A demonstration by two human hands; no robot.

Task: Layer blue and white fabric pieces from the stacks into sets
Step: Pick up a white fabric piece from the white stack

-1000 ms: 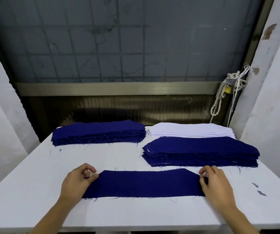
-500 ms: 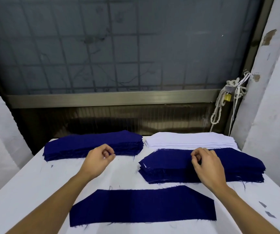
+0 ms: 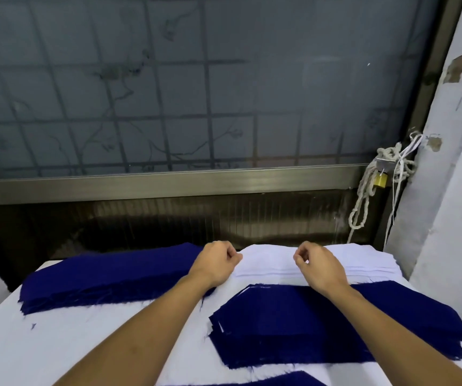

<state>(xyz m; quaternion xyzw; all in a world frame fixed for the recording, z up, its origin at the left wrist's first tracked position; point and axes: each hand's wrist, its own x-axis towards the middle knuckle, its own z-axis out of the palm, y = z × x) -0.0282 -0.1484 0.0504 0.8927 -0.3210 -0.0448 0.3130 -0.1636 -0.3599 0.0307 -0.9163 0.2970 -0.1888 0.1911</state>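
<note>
A stack of white fabric pieces (image 3: pixel 363 263) lies at the back right of the white table (image 3: pixel 57 344). In front of it sits a stack of blue pieces (image 3: pixel 308 324), and a second blue stack (image 3: pixel 107 277) lies at the back left. A single blue piece (image 3: pixel 288 381) peeks in at the bottom edge. My left hand (image 3: pixel 218 263) hovers with curled fingers at the left end of the white stack. My right hand (image 3: pixel 319 267), also curled, is over the white stack's middle. No fabric is visibly lifted in either hand.
A frosted window with a metal sill runs behind the table. A knotted white rope and a brass padlock (image 3: pixel 379 180) hang at the right of the frame. White walls close in on both sides. Loose blue threads lie on the table.
Both hands left the single blue piece at the front and travelled away from me, over the blue stacks, to the white stack. The view tilted up, so the single piece dropped to the bottom edge.
</note>
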